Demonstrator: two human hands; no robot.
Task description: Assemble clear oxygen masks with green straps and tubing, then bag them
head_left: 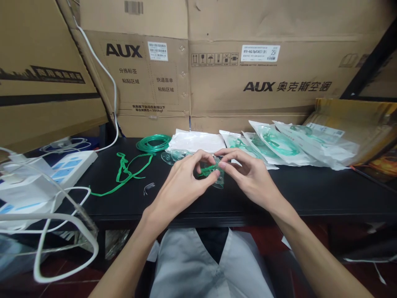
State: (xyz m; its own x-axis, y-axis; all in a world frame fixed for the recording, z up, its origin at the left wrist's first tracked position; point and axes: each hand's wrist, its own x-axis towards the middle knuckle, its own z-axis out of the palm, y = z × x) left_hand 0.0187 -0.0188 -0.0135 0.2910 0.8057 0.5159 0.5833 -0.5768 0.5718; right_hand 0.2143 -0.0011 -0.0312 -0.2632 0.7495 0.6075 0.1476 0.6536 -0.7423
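Near the front middle of the black table, my left hand and my right hand meet over a small clear green plastic piece. Fingers of both hands are closed on a green strap beside it. My fingers partly cover how strap and plastic join. Behind my left hand lies a clear plastic mask part. A coil of green tubing rests at the back. Loose green straps and thin metal strips lie to the left.
A white paper pouch and several packs with green contents line the back of the table. White power strips and looping cables crowd the left. Large cardboard boxes stand behind.
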